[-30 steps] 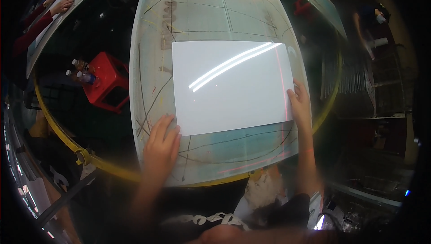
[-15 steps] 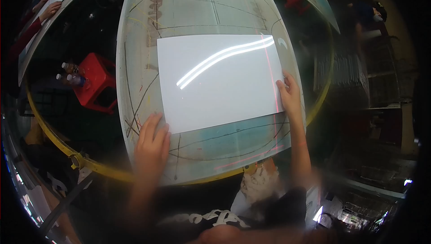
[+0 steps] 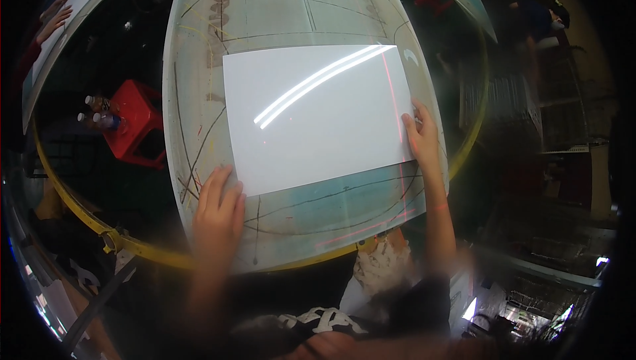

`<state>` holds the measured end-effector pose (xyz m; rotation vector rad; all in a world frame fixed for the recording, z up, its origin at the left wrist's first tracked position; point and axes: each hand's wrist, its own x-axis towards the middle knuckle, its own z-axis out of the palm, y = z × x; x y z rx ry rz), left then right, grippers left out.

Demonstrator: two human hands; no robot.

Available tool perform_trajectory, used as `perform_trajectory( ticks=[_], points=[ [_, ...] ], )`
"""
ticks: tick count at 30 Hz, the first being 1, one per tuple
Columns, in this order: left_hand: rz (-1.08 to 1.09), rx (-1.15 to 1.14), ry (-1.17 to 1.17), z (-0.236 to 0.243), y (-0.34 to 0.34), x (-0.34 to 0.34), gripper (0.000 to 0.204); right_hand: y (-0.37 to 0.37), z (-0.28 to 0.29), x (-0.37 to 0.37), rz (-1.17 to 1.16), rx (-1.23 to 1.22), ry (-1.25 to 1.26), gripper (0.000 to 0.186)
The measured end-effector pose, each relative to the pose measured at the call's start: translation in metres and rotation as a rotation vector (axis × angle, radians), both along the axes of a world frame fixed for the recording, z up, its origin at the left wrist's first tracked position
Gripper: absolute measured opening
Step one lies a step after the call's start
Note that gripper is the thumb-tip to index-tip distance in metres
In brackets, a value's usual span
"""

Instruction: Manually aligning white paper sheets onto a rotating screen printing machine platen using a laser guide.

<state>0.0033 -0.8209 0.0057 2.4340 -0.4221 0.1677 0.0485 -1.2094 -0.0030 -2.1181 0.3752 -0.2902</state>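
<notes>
A glossy white rectangular sheet (image 3: pixel 318 131) lies slightly askew on a worn, paint-stained board (image 3: pixel 311 207). Beside its near left corner is my left hand (image 3: pixel 220 204), fingers stretched forward over the board and the thumb side close to the corner. My right hand (image 3: pixel 422 131) is at the right edge, its thumb at the sheet's margin and its fingers loosely apart along the outside. A red light line (image 3: pixel 393 95) runs down the right part of the sheet. Two bright strips of reflected light curve across its surface.
A yellow curved rail (image 3: pixel 79 211) passes around and under the board. On the left, a red stool (image 3: pixel 142 121) holds several bottles (image 3: pixel 106 120). Another person's hand (image 3: pixel 56 23) rests on a pale sheet at upper left; a further person (image 3: pixel 540 19) is at upper right.
The board, sheet and both hands appear slightly farther left and up in view, as does the stool. The reflected strips have become smoother. Both hands keep their places at the sheet.
</notes>
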Motion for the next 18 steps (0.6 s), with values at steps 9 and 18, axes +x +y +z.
perform_trajectory(
  ticks=[9,18],
  points=[
    [0.016,0.029,0.024,0.0049,0.0006,-0.0025,0.013,0.0015,0.0032,0.0031,0.059,-0.334,-0.029,0.041],
    [-0.002,0.034,0.029,0.0068,0.0008,-0.0037,0.014,0.0013,0.0012,0.0019,0.079,-0.320,-0.040,0.041]
  ],
)
